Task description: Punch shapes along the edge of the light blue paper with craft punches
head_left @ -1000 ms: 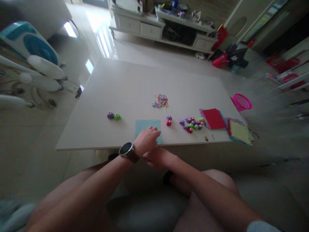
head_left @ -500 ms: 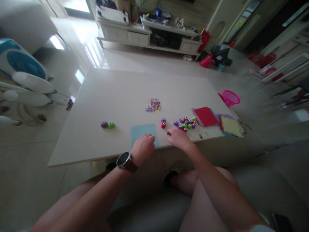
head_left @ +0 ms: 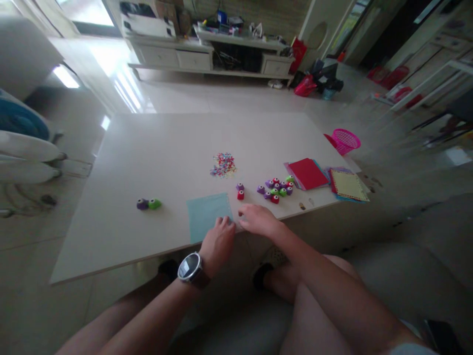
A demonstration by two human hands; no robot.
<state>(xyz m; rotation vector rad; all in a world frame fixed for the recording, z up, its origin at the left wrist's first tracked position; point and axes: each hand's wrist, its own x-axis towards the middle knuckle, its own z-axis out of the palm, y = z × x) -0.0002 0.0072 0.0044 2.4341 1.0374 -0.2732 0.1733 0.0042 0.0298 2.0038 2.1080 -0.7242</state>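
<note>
Light blue paper sheet (head_left: pixel 207 215) lies flat on the bench (head_left: pixel 148 148), at the near edge, slightly left of centre. Its near right corner is touched by the left hand (head_left: pixel 219 243), fingers curled down on the corner; whether the sheet is actually pinched cannot be told. A dark watch (head_left: pixel 191 268) is worn on that wrist. The right hand (head_left: pixel 258 220) is laid on the bench edge just right of the sheet, loosely open, nothing held.

Change over the last second: the right hand, earlier tucked under the left wrist below the bench edge, was brought up onto the bench, first near the punch cluster, now drawn in close beside the left hand at the sheet corner. The left hand has slid from the sheet's middle-right area back to its near corner. The sheet itself looks unmoved. Judged from this: both hands are now gathered at the sheet's corner, so the sheet is what is being handled, not the punches.

Around: two small paper punches, purple over red (head_left: pixel 240 191), just beyond the right hand; a cluster of coloured punches (head_left: pixel 276 189) further right; a pile of punched confetti (head_left: pixel 223 164) beyond; a purple and green punch pair (head_left: pixel 148 203) to the left; a red paper stack (head_left: pixel 308 173) and a yellow sheet pile (head_left: pixel 348 185) at the right; a pink basket (head_left: pixel 345 140) on the floor beyond the right edge.
</note>
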